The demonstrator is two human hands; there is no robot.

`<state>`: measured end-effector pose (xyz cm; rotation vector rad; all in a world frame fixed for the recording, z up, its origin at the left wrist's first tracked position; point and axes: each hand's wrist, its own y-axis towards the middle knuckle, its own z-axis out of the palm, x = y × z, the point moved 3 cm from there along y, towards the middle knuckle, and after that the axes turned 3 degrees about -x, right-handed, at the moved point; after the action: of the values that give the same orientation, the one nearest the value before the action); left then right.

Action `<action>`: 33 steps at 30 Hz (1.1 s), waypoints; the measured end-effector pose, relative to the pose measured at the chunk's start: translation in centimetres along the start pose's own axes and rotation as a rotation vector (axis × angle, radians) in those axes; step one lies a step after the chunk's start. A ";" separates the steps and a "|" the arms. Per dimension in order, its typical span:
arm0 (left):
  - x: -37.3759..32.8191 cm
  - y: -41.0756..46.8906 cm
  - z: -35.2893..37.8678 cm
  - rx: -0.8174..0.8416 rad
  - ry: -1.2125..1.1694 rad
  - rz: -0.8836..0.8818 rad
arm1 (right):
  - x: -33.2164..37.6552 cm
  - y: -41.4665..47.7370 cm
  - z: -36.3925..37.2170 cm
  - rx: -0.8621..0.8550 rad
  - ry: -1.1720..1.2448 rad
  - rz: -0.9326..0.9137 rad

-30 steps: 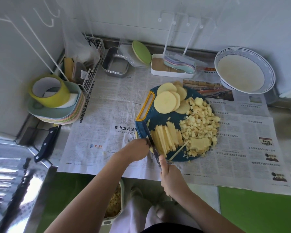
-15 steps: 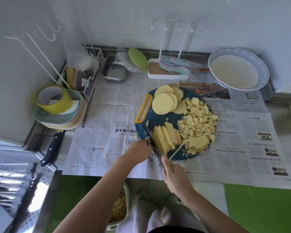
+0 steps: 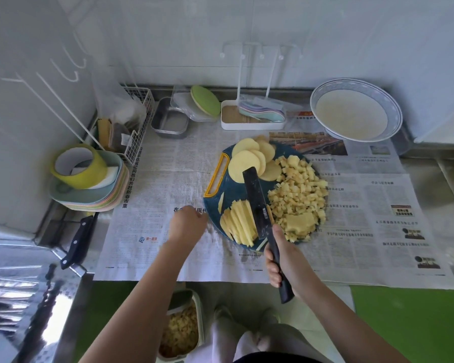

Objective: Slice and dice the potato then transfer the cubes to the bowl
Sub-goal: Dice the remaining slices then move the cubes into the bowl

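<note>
L hand (image 3: 186, 227), fingers curled under, can't tell if holding anything, is just left of round blue cutting board (image 3: 233, 191) w/ pale potato strips (image 3: 237, 224), R hand (image 3: 286, 260) grips black knife (image 3: 256, 203) over them, yellow potato cubes (image 3: 296, 192) beside, white blue-rimmed bowl (image 3: 355, 112) far right.

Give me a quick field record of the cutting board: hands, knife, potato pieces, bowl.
right hand: grips the knife handle
knife: black blade over the strips, tip at the round slices
left hand: over the newspaper, left of the cutting board; grip hidden
potato strips: near-left of board, not yet cubed
round slices: far side of board, overlapping
cubes: piled on board's right half
bowl: far right, off the board; no cubes visible inside
</note>
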<state>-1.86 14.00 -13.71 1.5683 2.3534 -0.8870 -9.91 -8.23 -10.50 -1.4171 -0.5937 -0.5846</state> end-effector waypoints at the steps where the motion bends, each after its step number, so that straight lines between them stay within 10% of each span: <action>1: 0.2 0.1 -0.4 -0.032 -0.024 -0.031 | 0.1 0.0 -0.1 -0.010 0.003 -0.006; 20: -1.0 0.5 0.9 0.040 -0.112 -0.217 | 0.6 -0.6 -2.4 -0.027 0.013 -0.087; 33: -1.2 -0.1 1.0 -0.009 -0.015 -0.026 | 0.5 -0.6 -3.9 -0.049 -0.012 -0.131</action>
<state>-1.58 12.53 -13.93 1.5254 2.3689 -0.8890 -9.85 -12.21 -9.94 -1.4357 -0.6899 -0.6990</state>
